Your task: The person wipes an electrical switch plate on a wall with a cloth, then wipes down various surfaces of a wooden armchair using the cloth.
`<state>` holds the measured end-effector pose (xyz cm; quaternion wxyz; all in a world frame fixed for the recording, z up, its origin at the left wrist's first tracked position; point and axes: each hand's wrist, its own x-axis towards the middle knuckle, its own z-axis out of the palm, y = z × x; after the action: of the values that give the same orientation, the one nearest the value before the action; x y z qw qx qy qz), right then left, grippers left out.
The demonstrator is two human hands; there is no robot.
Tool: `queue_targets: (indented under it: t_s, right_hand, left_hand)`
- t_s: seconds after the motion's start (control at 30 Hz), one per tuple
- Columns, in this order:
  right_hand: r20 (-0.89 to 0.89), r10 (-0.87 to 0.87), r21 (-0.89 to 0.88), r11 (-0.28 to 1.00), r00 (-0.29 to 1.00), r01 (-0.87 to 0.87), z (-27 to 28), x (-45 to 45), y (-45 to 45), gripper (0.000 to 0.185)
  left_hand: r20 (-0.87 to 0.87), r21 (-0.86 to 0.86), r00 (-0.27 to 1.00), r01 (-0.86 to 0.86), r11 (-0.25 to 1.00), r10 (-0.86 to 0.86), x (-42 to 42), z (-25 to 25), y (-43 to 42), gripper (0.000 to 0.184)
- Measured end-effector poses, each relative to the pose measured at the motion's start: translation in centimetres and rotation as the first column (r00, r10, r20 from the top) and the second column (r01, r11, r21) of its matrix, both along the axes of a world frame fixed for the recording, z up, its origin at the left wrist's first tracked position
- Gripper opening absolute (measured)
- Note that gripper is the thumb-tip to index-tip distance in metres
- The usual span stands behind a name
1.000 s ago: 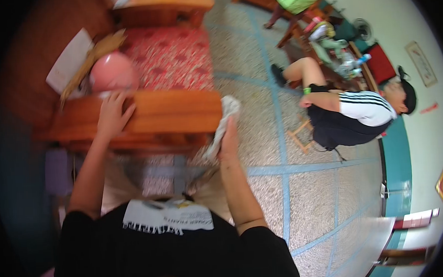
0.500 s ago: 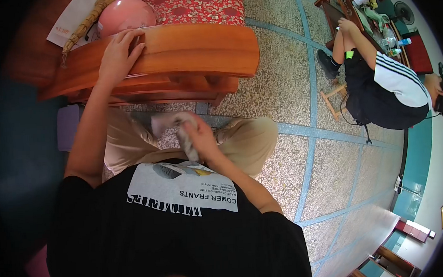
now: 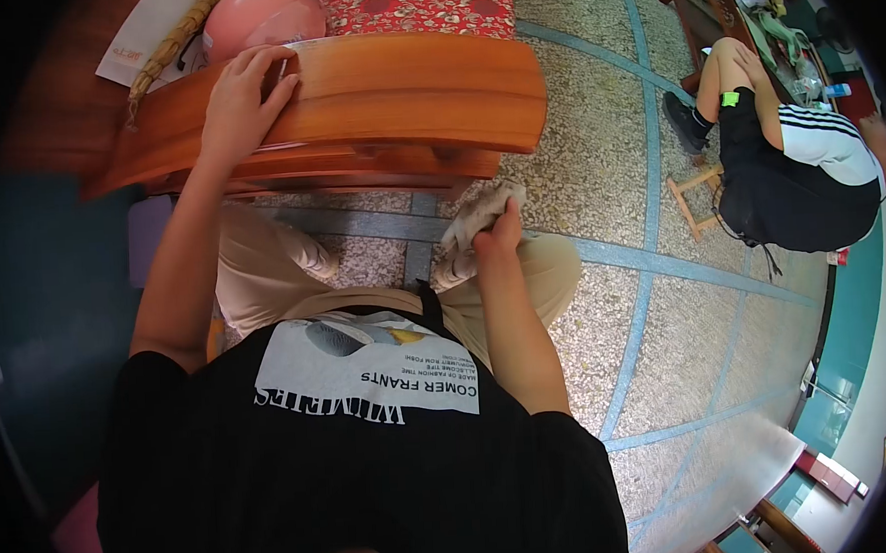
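Through the head camera I see, at upper left, the left hand (image 3: 237,109) resting on a wooden armrest (image 3: 403,88), as it was half a second ago, thumb set wide from the other fingers. Just right of centre, below the armrest's right end, is a pale, crumpled cloth (image 3: 473,218), shifted from left of centre; I cannot tell whether they touch. Its long axis slants, the upper end pointing to upper right. The right hand (image 3: 502,231) grips it, fingers partly hidden. At right, a person (image 3: 804,182) sits on a wooden stool (image 3: 693,201).
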<state>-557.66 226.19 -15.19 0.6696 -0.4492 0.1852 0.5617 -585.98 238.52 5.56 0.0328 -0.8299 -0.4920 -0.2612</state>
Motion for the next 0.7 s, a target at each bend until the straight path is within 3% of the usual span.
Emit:
queue_targets:
  t_s: [0.1,0.17,0.2,0.23,0.27,0.3,0.33,0.43,0.5,0.57,0.7]
  right_hand:
    - [-0.124,0.011,0.151,0.989,0.992,0.008,-1.6,-2.0,2.2,0.035]
    - [-0.129,0.011,0.142,0.99,0.992,0.008,-6.1,-4.1,5.0,0.036]
    - [-0.3,0.356,0.698,0.714,0.885,-0.051,-9.5,-5.4,5.6,0.037]
    - [-0.214,0.687,0.976,0.183,0.694,0.119,-11.4,-6.8,5.7,0.038]
    - [-0.219,0.692,0.975,0.181,0.688,0.128,-9.1,-8.5,5.3,0.038]
    - [-0.398,0.493,0.675,0.729,0.773,-0.117,-4.6,-10.0,4.6,0.036]
    - [-0.391,0.24,0.062,0.97,0.888,-0.235,-1.6,-10.9,3.9,0.035]
    - [-0.331,0.214,0.112,0.976,0.919,-0.186,-0.3,-10.6,2.3,0.035]
    - [-0.329,0.186,0.05,0.983,0.926,-0.179,1.3,-8.7,1.7,0.036]
    - [-0.153,0.327,0.167,0.939,0.933,-0.302,1.2,-7.5,1.4,0.037]
    - [-0.206,0.355,0.21,0.926,0.912,-0.313,-0.7,-11.2,3.5,0.038]
  left_hand:
    - [-0.014,-0.011,0.999,-0.034,0.999,0.034,0.2,-0.1,-0.1,0.028]
    - [-0.033,0.021,0.999,-0.027,0.999,0.028,0.2,0.0,-0.1,0.028]
    - [-0.036,0.015,0.999,-0.027,1.0,0.027,0.3,0.1,-0.1,0.028]
    - [-0.048,0.015,0.998,-0.035,0.999,0.036,0.2,0.1,-0.3,0.028]
    - [-0.05,0.034,0.998,-0.03,0.999,0.032,0.4,0.2,-0.5,0.028]
    - [-0.043,0.055,0.999,-0.026,0.998,0.029,0.5,0.2,-0.4,0.027]
    - [-0.034,0.047,0.999,-0.027,0.999,0.029,0.6,0.3,-0.6,0.027]
    - [-0.043,0.045,0.999,-0.024,0.999,0.026,0.9,0.5,-0.8,0.027]
    - [-0.037,0.053,0.999,-0.029,0.998,0.031,0.9,0.4,-0.6,0.028]
    - [-0.076,0.032,0.996,-0.051,0.998,0.054,1.0,0.4,-0.6,0.03]
    - [-0.069,0.031,0.997,-0.043,0.999,0.045,1.0,0.3,-0.5,0.031]
